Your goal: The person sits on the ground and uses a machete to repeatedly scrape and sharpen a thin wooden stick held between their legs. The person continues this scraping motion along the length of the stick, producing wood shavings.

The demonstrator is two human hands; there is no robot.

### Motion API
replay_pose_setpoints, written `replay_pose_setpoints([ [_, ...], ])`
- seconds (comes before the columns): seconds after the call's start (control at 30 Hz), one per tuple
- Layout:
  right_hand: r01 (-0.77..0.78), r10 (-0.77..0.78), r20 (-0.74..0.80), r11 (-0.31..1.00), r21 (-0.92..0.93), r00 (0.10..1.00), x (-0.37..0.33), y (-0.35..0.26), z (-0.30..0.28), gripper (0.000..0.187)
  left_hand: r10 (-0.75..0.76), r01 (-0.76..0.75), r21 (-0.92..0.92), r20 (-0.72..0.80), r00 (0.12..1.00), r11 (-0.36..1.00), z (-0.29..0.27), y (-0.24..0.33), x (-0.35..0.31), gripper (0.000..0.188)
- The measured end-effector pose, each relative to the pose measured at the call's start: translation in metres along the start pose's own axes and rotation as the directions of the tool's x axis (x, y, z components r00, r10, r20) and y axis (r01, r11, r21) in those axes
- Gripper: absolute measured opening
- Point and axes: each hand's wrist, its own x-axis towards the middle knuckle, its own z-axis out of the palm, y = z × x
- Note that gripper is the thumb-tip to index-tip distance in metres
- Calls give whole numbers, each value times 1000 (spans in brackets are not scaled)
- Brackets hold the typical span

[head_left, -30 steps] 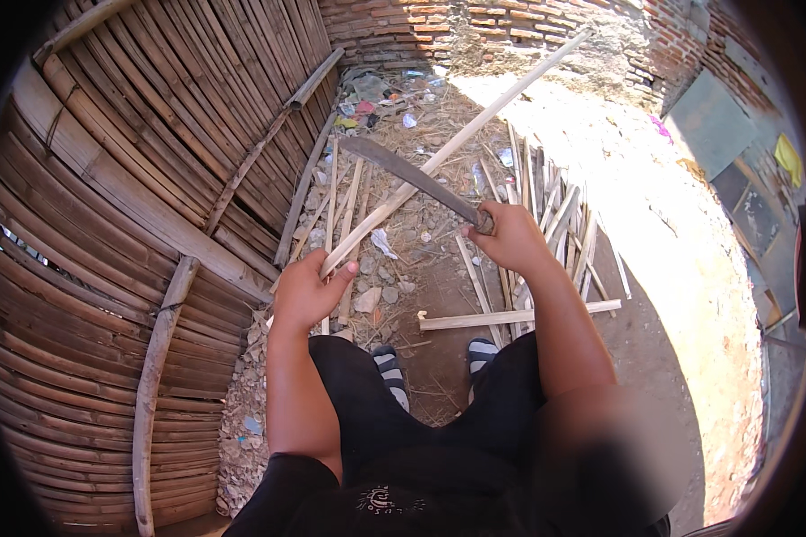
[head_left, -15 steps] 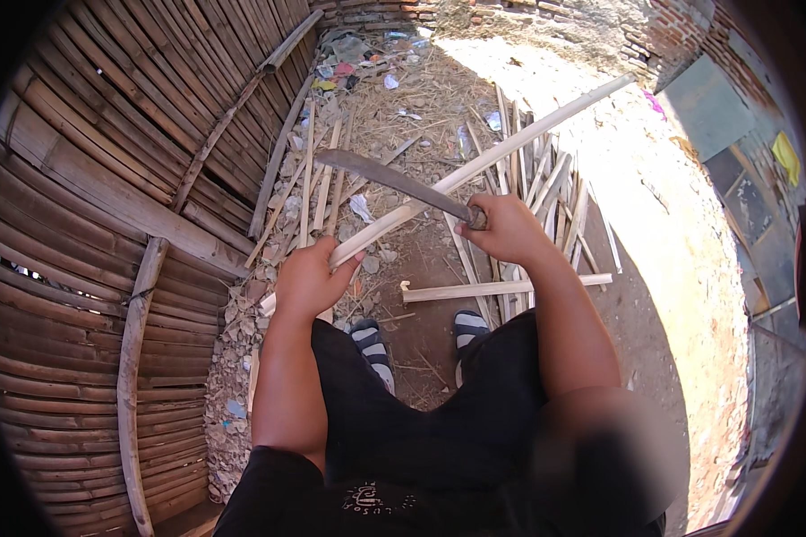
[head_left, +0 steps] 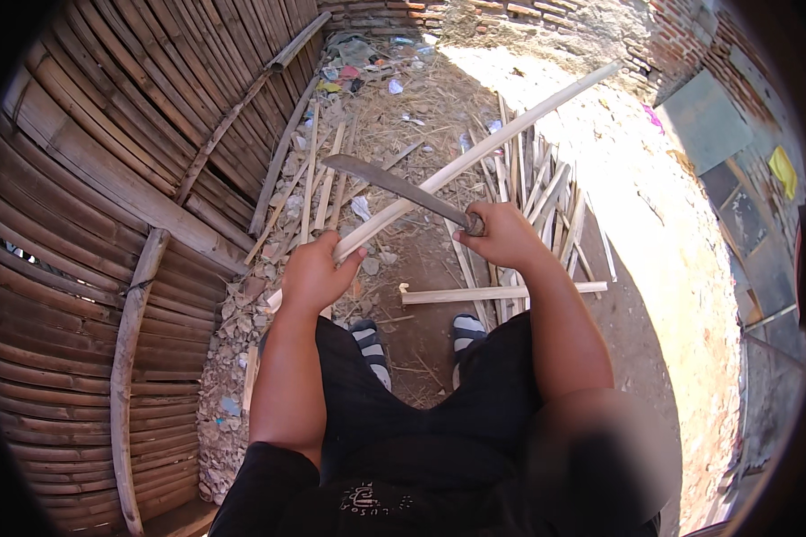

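My left hand (head_left: 318, 276) is closed around the lower part of a long pale wooden strip (head_left: 510, 130), which slants up to the far right. In my right hand (head_left: 503, 234) is the handle of a machete (head_left: 394, 185). Its dark, curved blade points to the left and crosses over the strip, just beyond my left hand. The blade appears to rest on the strip's upper side. Part of the handle is hidden by my fingers.
Another wooden piece (head_left: 501, 293) lies crosswise before my feet. Several loose strips (head_left: 546, 192) are piled at the right, more (head_left: 325, 174) at the left. A bamboo wall (head_left: 90, 197) stands close on the left; rubble (head_left: 233, 358) lines its foot. A brick wall (head_left: 555, 22) closes the far side.
The machete has slid a little toward me along the strip, its blade nearer my left hand. The strip's far end has shifted slightly left and up. Both hands keep their hold.
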Motion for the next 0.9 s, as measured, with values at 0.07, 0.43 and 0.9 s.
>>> replay_pose_setpoints([
  [0.07,123,-117,95,991,-60,989,4,-9,13,43,15,-15,-1,9,1000,1000,3,1,1,49],
  [0.43,-174,180,-32,975,139,983,13,0,-5,51,-5,6,22,-40,999,1000,1,-8,0,46],
  [0.9,127,-127,-5,991,-34,992,8,-21,14,41,22,-24,-43,-36,999,999,3,-7,-1,50],
])
